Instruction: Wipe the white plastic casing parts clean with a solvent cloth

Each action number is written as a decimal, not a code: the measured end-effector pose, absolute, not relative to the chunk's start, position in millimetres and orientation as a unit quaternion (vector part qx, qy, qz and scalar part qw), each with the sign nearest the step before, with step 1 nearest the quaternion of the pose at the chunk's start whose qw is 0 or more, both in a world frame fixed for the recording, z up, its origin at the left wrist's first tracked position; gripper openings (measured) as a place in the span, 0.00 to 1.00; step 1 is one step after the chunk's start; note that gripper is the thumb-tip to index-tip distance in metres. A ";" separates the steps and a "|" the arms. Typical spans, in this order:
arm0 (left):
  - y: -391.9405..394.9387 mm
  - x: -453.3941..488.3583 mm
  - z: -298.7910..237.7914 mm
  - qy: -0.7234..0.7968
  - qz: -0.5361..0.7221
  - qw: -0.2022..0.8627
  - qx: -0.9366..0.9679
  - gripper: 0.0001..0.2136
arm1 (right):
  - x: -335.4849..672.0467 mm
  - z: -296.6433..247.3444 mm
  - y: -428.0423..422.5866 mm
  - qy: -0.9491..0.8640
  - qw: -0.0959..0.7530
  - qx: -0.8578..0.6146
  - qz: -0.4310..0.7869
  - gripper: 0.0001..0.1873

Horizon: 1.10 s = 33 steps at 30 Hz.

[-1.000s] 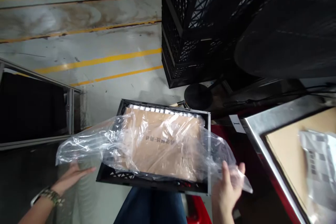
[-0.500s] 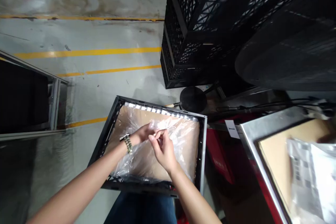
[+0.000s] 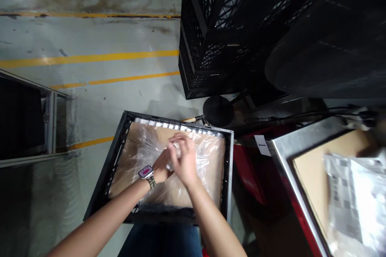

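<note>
A black plastic crate [image 3: 106, 176] sits on my lap, lined with brown cardboard [image 3: 126, 162] and a clear plastic bag [image 3: 208, 156]. A row of small white parts [image 3: 169, 125] shows along its far wall. Both hands meet over the middle of the crate. My right hand [image 3: 183, 158] is closed on a bunched bit of the plastic bag. My left hand [image 3: 163, 161], with a watch on the wrist, lies partly hidden under the right and grips the same bunch of bag.
Stacked black lattice crates [image 3: 211, 36] stand ahead. A round black base [image 3: 217, 110] sits on the floor behind my crate. At the right a metal-edged table [image 3: 283, 152] carries cardboard and a printed plastic bag [image 3: 356, 196]. A metal frame [image 3: 50, 124] is at the left.
A second ago my hands held the bag spread wide above the crate. They brought it down into the crate, came together at its middle, and now bunch the plastic.
</note>
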<state>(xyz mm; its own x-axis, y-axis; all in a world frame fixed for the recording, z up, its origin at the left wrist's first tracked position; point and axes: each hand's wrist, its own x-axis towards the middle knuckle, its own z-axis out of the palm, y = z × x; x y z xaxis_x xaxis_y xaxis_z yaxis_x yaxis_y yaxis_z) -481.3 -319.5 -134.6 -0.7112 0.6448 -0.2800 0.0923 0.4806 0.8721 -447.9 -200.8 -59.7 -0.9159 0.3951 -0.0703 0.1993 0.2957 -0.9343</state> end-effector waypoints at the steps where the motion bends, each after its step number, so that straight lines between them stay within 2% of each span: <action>1: -318.7 -481.9 -134.0 0.807 0.445 0.309 0.235 0.36 | -445.0 -66.4 -186.7 -0.771 0.069 -0.252 0.581 0.16; 4: -319.7 -490.6 -126.1 0.806 0.414 0.349 0.239 0.46 | -436.5 -83.9 -152.8 -0.700 -0.006 -0.320 0.639 0.23; 5: -320.4 -495.3 -122.1 0.798 0.406 0.372 0.243 0.44 | -433.4 -87.1 -147.2 -0.685 -0.016 -0.322 0.654 0.25; 8: -320.3 -512.9 -110.3 0.759 0.392 0.456 0.251 0.30 | -421.0 -86.0 -150.6 -0.636 0.004 -0.352 0.687 0.25; 12: -315.6 -536.0 -101.6 0.691 0.386 0.552 0.262 0.33 | -395.0 -71.8 -186.6 -0.619 0.011 -0.342 0.707 0.21; 14: -315.7 -543.8 -99.4 0.670 0.392 0.559 0.291 0.28 | -382.4 -66.1 -201.9 -0.636 -0.024 -0.306 0.708 0.18; 17: -320.4 -546.4 -96.7 0.683 0.391 0.508 0.350 0.15 | -375.5 -59.5 -201.7 -0.681 -0.071 -0.250 0.685 0.11; 20: -324.8 -538.1 -95.9 0.734 0.365 0.398 0.412 0.08 | -391.4 -56.3 -175.3 -0.721 -0.040 -0.262 0.640 0.12; 23: -325.5 -524.2 -99.8 0.768 0.346 0.278 0.462 0.10 | -424.7 -65.0 -143.2 -0.749 -0.005 -0.277 0.602 0.19; 26: -325.7 -511.7 -107.9 0.803 0.346 0.161 0.458 0.14 | -454.0 -85.0 -123.6 -0.758 -0.083 -0.224 0.607 0.25; 29: -328.2 -504.4 -114.9 0.835 0.342 0.068 0.427 0.14 | -462.5 -101.2 -121.6 -0.743 -0.154 -0.157 0.632 0.31; 33: -331.2 -501.7 -115.9 0.841 0.325 0.028 0.431 0.11 | -450.2 -102.5 -135.3 -0.749 -0.086 -0.147 0.640 0.28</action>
<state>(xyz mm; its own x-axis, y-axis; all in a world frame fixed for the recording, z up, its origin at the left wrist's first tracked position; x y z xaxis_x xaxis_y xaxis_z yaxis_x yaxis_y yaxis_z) -501.7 -331.2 -115.9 -0.6262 0.7436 0.2343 0.7078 0.4163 0.5707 -450.2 -135.3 -102.5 -0.9421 0.1095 -0.3170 0.3302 0.1383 -0.9337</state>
